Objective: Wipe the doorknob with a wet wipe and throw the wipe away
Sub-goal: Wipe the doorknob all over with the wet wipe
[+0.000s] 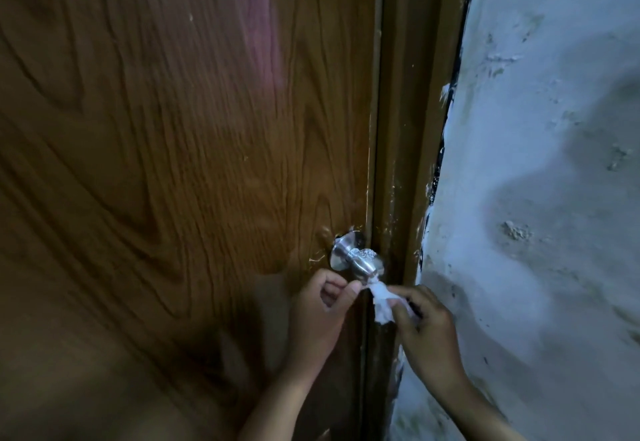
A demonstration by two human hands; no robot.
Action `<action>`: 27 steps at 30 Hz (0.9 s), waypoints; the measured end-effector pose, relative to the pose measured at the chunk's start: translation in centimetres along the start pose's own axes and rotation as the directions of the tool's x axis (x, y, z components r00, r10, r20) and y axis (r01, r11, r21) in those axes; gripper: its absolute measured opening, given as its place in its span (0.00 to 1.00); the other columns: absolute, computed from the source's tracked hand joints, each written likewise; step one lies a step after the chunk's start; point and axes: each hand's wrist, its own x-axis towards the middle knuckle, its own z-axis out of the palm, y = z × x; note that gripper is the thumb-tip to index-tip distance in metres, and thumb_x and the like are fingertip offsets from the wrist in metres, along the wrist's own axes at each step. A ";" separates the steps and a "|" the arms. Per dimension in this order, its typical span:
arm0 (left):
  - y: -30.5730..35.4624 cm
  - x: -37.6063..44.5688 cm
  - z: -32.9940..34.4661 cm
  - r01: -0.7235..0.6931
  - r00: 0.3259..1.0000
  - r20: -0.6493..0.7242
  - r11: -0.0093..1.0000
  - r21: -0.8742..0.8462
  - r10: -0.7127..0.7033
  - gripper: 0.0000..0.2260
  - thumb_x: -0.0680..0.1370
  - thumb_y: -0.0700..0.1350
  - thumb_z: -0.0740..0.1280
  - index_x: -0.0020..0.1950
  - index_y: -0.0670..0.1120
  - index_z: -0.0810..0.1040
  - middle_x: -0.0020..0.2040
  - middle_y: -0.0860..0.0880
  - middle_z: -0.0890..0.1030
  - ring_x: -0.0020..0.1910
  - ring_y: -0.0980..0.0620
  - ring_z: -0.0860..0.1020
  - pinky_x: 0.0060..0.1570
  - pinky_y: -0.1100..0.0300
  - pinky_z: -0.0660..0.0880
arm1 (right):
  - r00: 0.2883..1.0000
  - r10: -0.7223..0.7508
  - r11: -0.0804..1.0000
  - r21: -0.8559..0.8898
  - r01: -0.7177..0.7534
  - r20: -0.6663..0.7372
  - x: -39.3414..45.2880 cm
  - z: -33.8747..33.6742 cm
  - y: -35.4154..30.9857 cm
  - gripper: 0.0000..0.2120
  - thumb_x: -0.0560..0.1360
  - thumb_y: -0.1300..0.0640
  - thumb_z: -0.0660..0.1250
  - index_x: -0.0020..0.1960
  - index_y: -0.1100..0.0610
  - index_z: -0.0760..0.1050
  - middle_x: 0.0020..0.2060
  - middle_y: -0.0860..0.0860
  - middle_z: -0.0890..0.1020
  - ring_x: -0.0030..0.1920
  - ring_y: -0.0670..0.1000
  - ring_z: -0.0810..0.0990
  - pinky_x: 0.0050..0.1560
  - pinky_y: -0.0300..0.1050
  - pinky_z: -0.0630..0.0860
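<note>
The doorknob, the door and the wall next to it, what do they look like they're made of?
Doorknob: polished metal, likely steel or chrome, judging by its bright silvery reflections. Door: brown wood or a wood-grain laminate; the bold swirling grain could be printed. Wall: rough plaster or cement with pale, patchy paint, showing bumps and chipped spots.

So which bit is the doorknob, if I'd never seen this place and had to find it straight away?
Start with the big brown wood-grain door and follow its right edge down, beside the door frame. Low on that edge a round metal doorknob sticks out, just above the left hand and the right hand, which hold a white wipe at its tip. It is the only shiny silver thing there.
</note>
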 end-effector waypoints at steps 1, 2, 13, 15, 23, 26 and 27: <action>-0.2 0.3 0.0 -0.053 0.997 -0.047 0.993 0.105 0.058 0.04 0.73 0.48 0.68 0.43 0.53 0.74 0.36 0.57 0.77 0.38 0.66 0.76 0.37 0.74 0.71 | 0.999 0.031 0.999 0.020 -0.031 -0.024 0.4 -0.1 0.5 0.13 0.73 0.65 0.66 0.45 0.46 0.75 0.40 0.45 0.79 0.44 0.45 0.79 0.45 0.45 0.77; -0.4 0.5 -0.2 -0.119 0.988 -0.070 0.961 0.249 0.141 0.04 0.74 0.50 0.67 0.47 0.54 0.74 0.41 0.59 0.77 0.42 0.67 0.75 0.41 0.74 0.70 | 0.998 0.052 0.998 0.026 -0.051 -0.039 0.8 -0.2 0.9 0.11 0.73 0.66 0.66 0.44 0.49 0.75 0.40 0.47 0.79 0.44 0.49 0.79 0.45 0.49 0.78; -1.5 3.7 -1.3 -0.277 0.796 0.269 -0.069 0.958 0.542 0.37 0.63 0.57 0.73 0.69 0.51 0.65 0.72 0.43 0.61 0.71 0.42 0.58 0.65 0.36 0.52 | 0.990 0.031 0.999 0.012 -0.030 -0.136 3.7 1.0 3.1 0.06 0.74 0.65 0.63 0.49 0.59 0.77 0.43 0.55 0.78 0.44 0.52 0.77 0.44 0.48 0.75; -1.4 4.2 -1.6 -0.256 0.785 0.304 -0.165 0.953 0.540 0.38 0.63 0.58 0.72 0.70 0.51 0.63 0.73 0.43 0.60 0.72 0.41 0.57 0.66 0.35 0.51 | 0.995 -0.008 1.000 -0.018 0.006 -0.101 3.4 1.3 3.0 0.06 0.73 0.65 0.66 0.48 0.59 0.78 0.42 0.53 0.78 0.41 0.46 0.75 0.42 0.39 0.72; -1.7 5.1 -2.5 -0.231 0.770 0.345 -0.270 0.935 0.537 0.37 0.63 0.58 0.72 0.69 0.51 0.63 0.74 0.44 0.58 0.72 0.42 0.56 0.67 0.33 0.45 | 0.979 -0.187 0.977 -0.116 0.178 -0.080 2.4 2.4 3.4 0.07 0.72 0.64 0.67 0.50 0.62 0.79 0.42 0.57 0.82 0.42 0.49 0.79 0.43 0.28 0.71; -1.7 5.3 -2.8 -0.224 0.748 0.371 -0.316 0.922 0.551 0.38 0.62 0.58 0.72 0.69 0.50 0.64 0.73 0.45 0.59 0.72 0.42 0.57 0.65 0.33 0.50 | 0.976 -0.202 0.972 -0.141 0.189 -0.085 2.9 2.3 3.4 0.08 0.72 0.67 0.67 0.50 0.63 0.79 0.41 0.59 0.82 0.40 0.49 0.79 0.43 0.29 0.70; -1.7 5.3 -2.9 -0.223 0.743 0.376 -0.325 0.919 0.553 0.37 0.63 0.58 0.71 0.69 0.50 0.64 0.73 0.45 0.58 0.72 0.42 0.57 0.65 0.33 0.50 | 0.975 -0.210 0.967 -0.159 0.197 -0.072 2.9 2.4 3.4 0.08 0.72 0.67 0.66 0.50 0.63 0.79 0.41 0.59 0.82 0.39 0.50 0.79 0.42 0.31 0.71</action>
